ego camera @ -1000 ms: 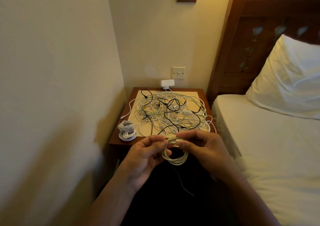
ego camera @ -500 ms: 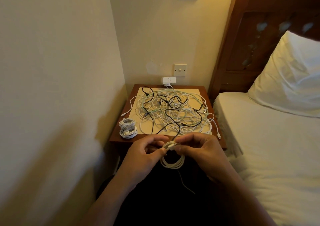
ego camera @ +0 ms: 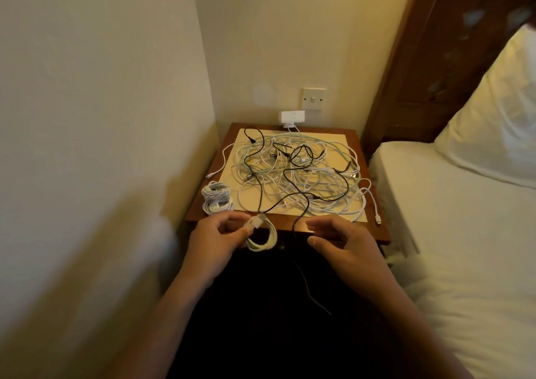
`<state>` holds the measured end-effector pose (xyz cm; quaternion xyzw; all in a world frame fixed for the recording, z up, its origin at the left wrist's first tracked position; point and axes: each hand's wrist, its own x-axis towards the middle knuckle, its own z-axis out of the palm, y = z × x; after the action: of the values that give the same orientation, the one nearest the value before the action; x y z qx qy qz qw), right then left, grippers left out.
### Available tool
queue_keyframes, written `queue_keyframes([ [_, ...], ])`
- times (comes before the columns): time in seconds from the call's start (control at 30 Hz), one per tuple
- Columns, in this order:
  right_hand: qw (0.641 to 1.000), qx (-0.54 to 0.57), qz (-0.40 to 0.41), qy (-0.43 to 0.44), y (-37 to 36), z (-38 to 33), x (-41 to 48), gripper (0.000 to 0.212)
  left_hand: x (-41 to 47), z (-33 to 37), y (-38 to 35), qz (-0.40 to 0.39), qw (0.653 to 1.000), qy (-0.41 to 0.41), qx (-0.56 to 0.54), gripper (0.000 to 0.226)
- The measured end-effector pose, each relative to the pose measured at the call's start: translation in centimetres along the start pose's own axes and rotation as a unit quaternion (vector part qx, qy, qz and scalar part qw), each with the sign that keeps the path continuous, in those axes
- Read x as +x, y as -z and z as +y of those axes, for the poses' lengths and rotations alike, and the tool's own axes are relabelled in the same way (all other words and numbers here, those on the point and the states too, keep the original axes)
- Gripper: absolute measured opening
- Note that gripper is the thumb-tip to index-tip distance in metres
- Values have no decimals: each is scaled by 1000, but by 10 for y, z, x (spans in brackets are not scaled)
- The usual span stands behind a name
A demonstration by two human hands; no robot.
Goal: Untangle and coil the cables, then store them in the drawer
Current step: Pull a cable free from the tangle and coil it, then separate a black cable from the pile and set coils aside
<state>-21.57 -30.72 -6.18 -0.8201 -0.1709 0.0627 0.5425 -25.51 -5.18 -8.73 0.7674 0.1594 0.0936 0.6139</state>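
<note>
A tangle of white, pale green and black cables (ego camera: 301,175) covers the cream mat on the wooden bedside table (ego camera: 377,230). Two finished white coils (ego camera: 216,200) lie at the table's front left corner. My left hand (ego camera: 214,239) pinches a small coiled white cable (ego camera: 265,238) just in front of the table edge. My right hand (ego camera: 345,243) hovers to its right, fingers apart, holding nothing. A black cable end (ego camera: 301,265) hangs off the table front between my hands. No drawer front can be made out in the dark below.
A wall runs close along the left. A white adapter (ego camera: 291,117) and a wall switch (ego camera: 313,98) are behind the table. The bed (ego camera: 464,233), its pillow (ego camera: 499,123) and the wooden headboard (ego camera: 429,53) stand directly to the right.
My right hand has let go of the white coil and moved right. The left hand now holds the coil alone, a little further left.
</note>
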Motion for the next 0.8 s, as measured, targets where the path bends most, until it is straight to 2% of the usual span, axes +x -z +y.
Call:
queue_keyframes([
  [0.13,1000,-22,1,-17,6,4,10,24,39,-31,-3,111,993,13,36,19],
  [0.33,999,-13,-4,-29,6,13,24,22,62,-59,-21,203,972,9,116,16],
  [0.6,999,-40,0,-28,6,27,54,20,69,-62,-29,221,960,-22,171,12],
  [0.73,995,-91,31,-14,-1,26,84,18,63,-56,-22,214,950,-41,222,5],
  [0.8,990,-138,33,-9,-5,30,105,24,58,-49,-19,211,948,-65,229,7],
])
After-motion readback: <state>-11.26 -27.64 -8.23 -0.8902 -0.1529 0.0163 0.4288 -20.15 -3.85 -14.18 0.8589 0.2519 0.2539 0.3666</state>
